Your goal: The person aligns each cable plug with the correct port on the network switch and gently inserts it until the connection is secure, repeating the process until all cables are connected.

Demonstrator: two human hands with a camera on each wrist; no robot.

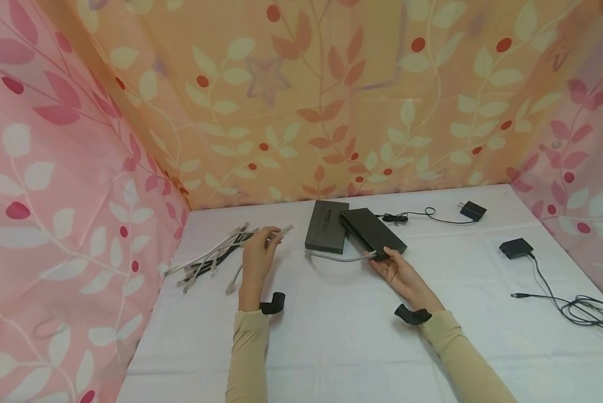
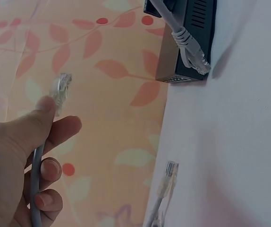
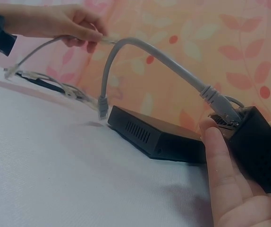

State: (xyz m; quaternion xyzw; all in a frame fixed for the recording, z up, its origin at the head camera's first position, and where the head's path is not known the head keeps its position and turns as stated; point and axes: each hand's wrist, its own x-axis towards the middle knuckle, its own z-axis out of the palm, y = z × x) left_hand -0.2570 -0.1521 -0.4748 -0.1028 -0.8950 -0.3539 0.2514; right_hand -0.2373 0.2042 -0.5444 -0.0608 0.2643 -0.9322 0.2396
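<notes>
The right hand (image 1: 399,277) grips a tilted box's (image 1: 374,229) near end toward the surface's (image 1: 331,336) far edge; it looks light and stiff, best held by its sides, clear of its cord (image 1: 339,259). The left hand (image 1: 258,254), nearer the left edge, pinches a springy-looking cable (image 2: 35,189) by its probably fragile plug (image 2: 62,90); beyond, another box (image 1: 328,224) lies by the far edge.
</notes>
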